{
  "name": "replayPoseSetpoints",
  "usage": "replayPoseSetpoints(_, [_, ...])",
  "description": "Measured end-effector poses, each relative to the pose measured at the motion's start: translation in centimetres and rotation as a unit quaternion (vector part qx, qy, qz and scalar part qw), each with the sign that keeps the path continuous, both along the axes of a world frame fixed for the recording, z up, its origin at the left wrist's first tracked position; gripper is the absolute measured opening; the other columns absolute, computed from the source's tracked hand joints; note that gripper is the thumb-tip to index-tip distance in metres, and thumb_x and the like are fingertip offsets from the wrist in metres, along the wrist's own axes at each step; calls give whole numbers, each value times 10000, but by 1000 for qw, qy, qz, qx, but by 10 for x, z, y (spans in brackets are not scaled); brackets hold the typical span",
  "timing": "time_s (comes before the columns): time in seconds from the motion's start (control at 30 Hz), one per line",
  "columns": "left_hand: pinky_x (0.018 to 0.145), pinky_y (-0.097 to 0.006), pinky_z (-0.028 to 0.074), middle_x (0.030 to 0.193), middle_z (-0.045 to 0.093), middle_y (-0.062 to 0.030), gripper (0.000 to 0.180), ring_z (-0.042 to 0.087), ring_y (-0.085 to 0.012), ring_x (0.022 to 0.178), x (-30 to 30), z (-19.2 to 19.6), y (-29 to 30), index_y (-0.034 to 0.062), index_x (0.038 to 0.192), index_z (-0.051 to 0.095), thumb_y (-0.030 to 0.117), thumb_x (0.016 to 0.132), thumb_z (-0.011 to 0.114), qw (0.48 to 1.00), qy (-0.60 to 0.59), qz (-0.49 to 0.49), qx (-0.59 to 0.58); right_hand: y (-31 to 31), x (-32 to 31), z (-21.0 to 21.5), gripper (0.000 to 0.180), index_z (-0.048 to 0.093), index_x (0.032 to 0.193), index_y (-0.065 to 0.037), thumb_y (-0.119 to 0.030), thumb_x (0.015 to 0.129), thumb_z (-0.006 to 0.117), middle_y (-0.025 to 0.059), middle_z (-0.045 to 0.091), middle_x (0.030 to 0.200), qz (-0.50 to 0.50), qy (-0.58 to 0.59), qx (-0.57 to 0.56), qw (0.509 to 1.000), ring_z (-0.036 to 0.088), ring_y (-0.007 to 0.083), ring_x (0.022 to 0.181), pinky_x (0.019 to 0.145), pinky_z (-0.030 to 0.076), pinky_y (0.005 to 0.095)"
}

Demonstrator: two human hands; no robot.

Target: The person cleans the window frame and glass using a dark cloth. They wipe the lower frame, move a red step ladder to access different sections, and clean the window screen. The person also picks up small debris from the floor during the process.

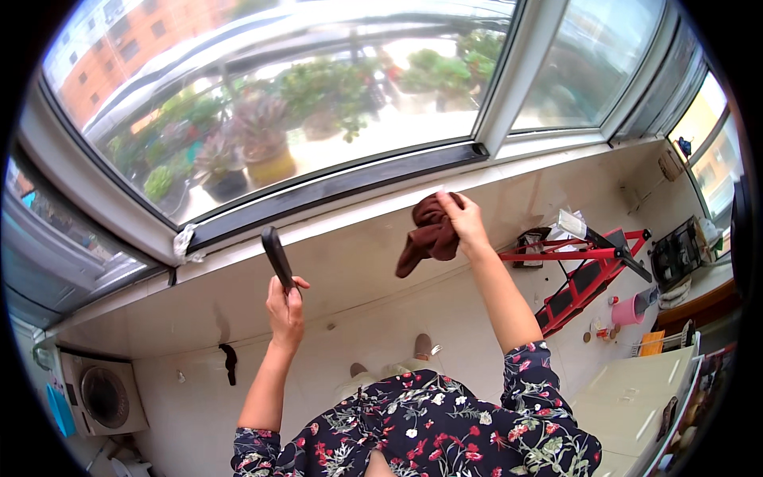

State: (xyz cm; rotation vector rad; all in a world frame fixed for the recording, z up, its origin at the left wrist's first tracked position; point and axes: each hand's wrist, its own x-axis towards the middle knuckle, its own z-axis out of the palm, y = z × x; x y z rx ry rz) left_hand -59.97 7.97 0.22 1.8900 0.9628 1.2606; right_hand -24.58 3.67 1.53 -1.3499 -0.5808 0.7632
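Observation:
My left hand [285, 316] is closed around a long black tool with a rounded end [275, 250], held upright in front of the low wall. What kind of tool it is, I cannot make out. A crumpled dark brown cloth [431, 237] is gripped in my right hand [467, 223], its loose end hanging down to the left. That hand is at the pale window ledge [373, 203]; whether the cloth touches it is unclear. Beyond the ledge is a large sliding window [318, 95] with a dark lower frame [342, 188].
A folded red stepladder [584, 286] leans at the right, near a pink bin [628, 310]. A washing machine [103, 391] stands at the lower left. A black object [228, 364] lies on the tiled floor. A white crumpled rag [183, 242] sits at the window's left corner.

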Motion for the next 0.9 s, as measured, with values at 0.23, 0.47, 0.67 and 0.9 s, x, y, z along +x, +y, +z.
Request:
replayPoseSetpoints(0.23, [568,-280,416,747,578,-54,200,500,-125,602,118,-6,-23,20,1061,494,29,861,488,994,-24,-89,-54,-14,62,10,265,603,1083,-84,-172,838,652,79,598,1101,-107,-371,95,918,566,235,1015,886,452,378])
replayPoseSetpoints(0.47, [625,-343,431,735,537,-96,160,518,-237,692,223,7,-32,-3,971,571,7,833,490,979,64,-175,89,1,131,-38,371,618,1136,-225,-111,783,625,5,585,1116,61,-692,63,717,495,242,1137,1056,283,483])
replayPoseSetpoints(0.67, [633,-363,427,735,541,-104,56,513,-269,697,245,-2,-43,4,852,554,10,830,502,981,102,-157,59,-33,241,-44,308,630,1093,-202,-83,818,563,33,587,1135,-78,-698,-29,712,493,268,1124,1008,321,485])
replayPoseSetpoints(0.9, [623,-373,430,780,542,-131,83,520,-310,691,271,-11,-51,-7,875,539,-60,818,511,966,114,-227,45,-76,255,-52,321,646,1072,-100,30,807,520,107,598,1149,-97,-553,-62,825,529,337,1076,921,431,417])
